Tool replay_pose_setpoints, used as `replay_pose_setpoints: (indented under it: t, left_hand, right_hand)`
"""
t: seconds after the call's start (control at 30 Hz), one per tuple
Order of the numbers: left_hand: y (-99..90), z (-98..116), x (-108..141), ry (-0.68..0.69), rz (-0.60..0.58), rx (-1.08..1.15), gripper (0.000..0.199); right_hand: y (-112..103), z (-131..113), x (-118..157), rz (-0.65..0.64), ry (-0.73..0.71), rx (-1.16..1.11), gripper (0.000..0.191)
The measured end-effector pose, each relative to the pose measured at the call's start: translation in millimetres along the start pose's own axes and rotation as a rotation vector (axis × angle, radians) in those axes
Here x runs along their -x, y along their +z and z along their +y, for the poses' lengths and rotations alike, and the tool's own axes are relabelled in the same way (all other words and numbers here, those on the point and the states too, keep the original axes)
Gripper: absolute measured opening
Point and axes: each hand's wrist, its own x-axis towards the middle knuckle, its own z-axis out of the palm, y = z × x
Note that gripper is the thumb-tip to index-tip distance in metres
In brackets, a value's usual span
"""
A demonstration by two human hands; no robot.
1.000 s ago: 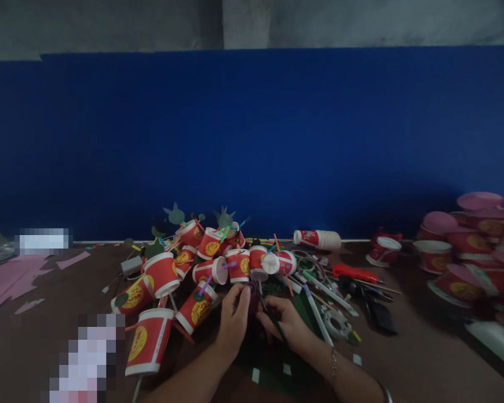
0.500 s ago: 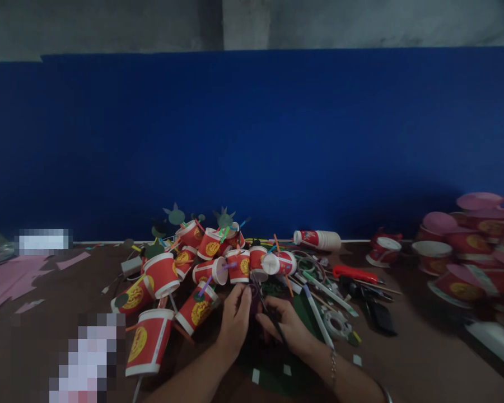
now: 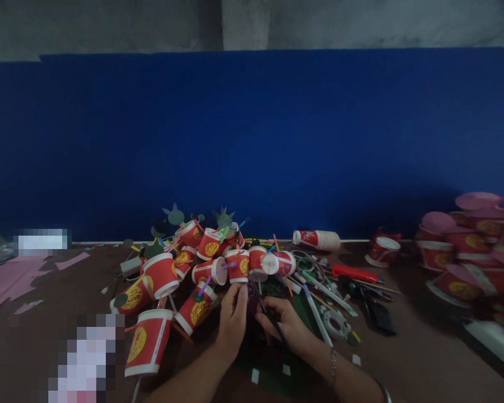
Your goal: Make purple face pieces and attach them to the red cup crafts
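Note:
My right hand (image 3: 288, 324) is closed around a pair of scissors (image 3: 276, 326) with dark handles, the blades pointing up and away from me. My left hand (image 3: 233, 316) faces it in a pinch, fingers pointing forward. A small dark piece seems to be between its thumb and fingers, too dim to name, close to the scissor blades. Just beyond the fingertips stands a red paper cup (image 3: 238, 266) with a yellow print. Dark green paper (image 3: 273, 376) lies under my hands, with small white scraps on it.
Red cups with straws (image 3: 148, 342) crowd the left and centre. To the right are a tape roll (image 3: 336, 324), a red-handled tool (image 3: 353, 273) and a black object (image 3: 380, 318). Cups with pink discs (image 3: 479, 200) pile up far right; pink paper (image 3: 8, 280) lies left.
Both hands stay almost in place, the left still pinching and the right still holding the scissors. The whole view shifts very slightly.

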Motion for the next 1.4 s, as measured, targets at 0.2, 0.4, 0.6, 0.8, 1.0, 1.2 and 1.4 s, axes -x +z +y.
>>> replay_pose_setpoints:
  t: [0.2,0.4,0.6,0.8,1.0,1.2,1.4]
  left_hand:
    - [0.2,-0.2,-0.6,-0.009,0.053,0.011,0.028]
    - [-0.7,-0.5,-1.2,0.025,-0.026,-0.022,0.027]
    - [-1.5,-3.1,-1.7,0.003,-0.018,-0.004,0.029]
    - [-1.9,-2.4,-1.4,-0.018,-0.013,-0.005,0.028]
    - [-2.7,-2.3,-2.2,0.002,-0.008,-0.035,0.027]
    - [-2.5,-5.7,-2.8,0.003,-0.013,-0.029,0.027]
    - [-3.5,0.6,-1.5,-0.012,-0.008,0.010,0.030]
  right_hand:
    - [-0.3,3.0,0.4,-0.021,0.003,-0.006,0.034]
    - [-1.5,4.1,0.2,-0.031,-0.004,-0.030,0.033]
    - [-3.8,2.8,0.0,-0.074,0.010,-0.053,0.035]
    - [-6.3,-0.2,1.2,-0.103,0.015,-0.054,0.036]
    - [-5.9,0.0,0.7,-0.099,0.033,-0.063,0.037]
    - [-7.8,4.8,0.0,-0.111,0.020,-0.045,0.035]
    - [-9.5,7.1,-2.7,-0.079,0.026,0.013,0.033]
